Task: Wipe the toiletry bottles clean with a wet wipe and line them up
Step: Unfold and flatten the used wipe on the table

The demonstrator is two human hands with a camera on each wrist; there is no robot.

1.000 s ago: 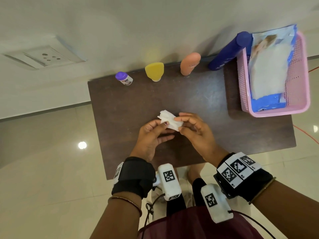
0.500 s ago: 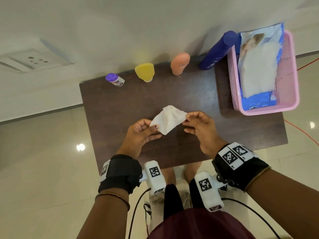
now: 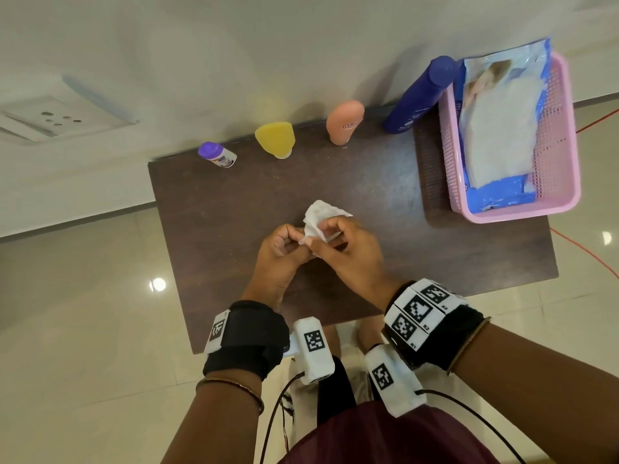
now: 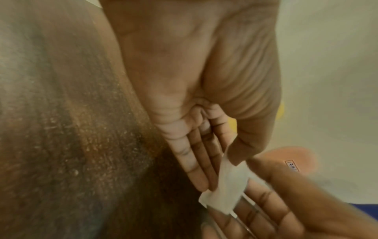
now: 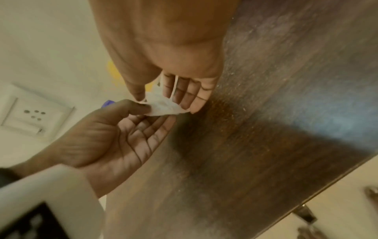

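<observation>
Both hands hold a white wet wipe (image 3: 320, 217) above the middle of the dark wooden table (image 3: 227, 236). My left hand (image 3: 298, 237) pinches its near edge between thumb and fingers. My right hand (image 3: 323, 229) pinches the bunched wipe (image 5: 161, 105) from the other side; the left hand (image 5: 143, 111) meets it there. In the left wrist view the wipe (image 4: 225, 192) hangs by the left thumb. Along the table's back edge stand a small purple-capped bottle (image 3: 217, 155), a yellow bottle (image 3: 275, 139), a peach bottle (image 3: 345, 122) and a tall dark blue bottle (image 3: 418, 95).
A pink basket (image 3: 566, 182) at the table's right rear holds a blue-and-white wipe pack (image 3: 499, 128). A wall with a socket plate (image 3: 57, 118) runs right behind the bottles. Tiled floor surrounds the table, and an orange cable (image 3: 582, 249) lies on the right.
Half a second ago the wipe was stretched out between the two hands. The hands have come together and the wipe is now bunched between them.
</observation>
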